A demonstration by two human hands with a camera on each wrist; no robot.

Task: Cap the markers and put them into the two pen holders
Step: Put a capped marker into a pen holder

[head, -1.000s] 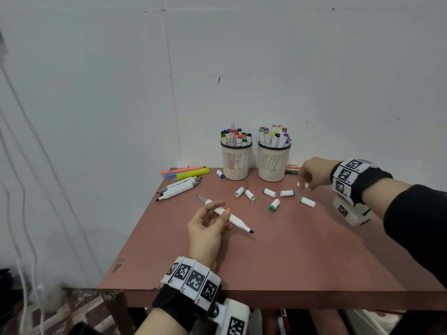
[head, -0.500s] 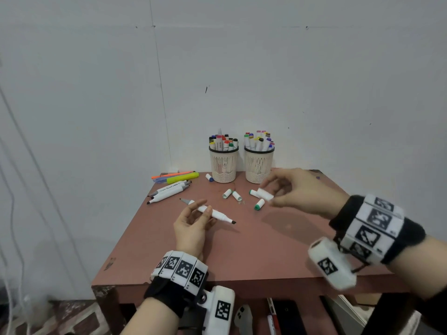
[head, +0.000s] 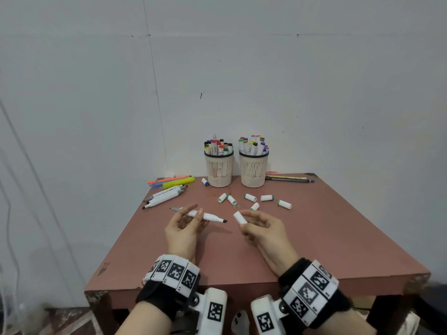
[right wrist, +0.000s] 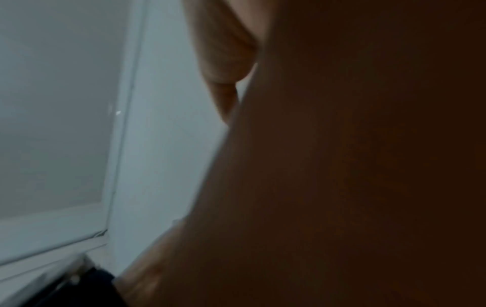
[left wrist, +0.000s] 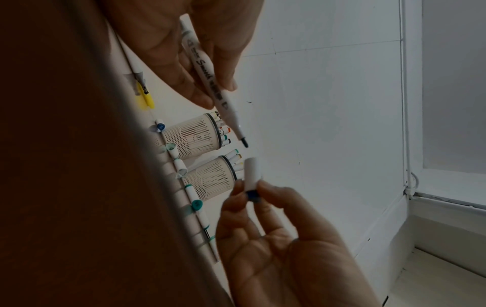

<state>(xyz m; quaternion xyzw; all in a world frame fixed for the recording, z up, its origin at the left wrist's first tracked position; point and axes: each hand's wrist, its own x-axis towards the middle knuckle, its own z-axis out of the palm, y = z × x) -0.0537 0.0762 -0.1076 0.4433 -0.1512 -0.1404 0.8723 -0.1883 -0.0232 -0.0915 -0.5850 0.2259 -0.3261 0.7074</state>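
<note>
Brown table [head: 314,238], marker [head: 193,213], cap [head: 240,217]

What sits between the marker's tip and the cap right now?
Nothing: only bare table shows in the gap between the marker tip and the cap in the head view.

The table [head: 302,250] has a matt reddish painted top chipped at its corners, the two pen holders [head: 219,169] look like perforated cream plastic, and the marker [head: 210,216] and cap [head: 240,217] are smooth white plastic.
</note>
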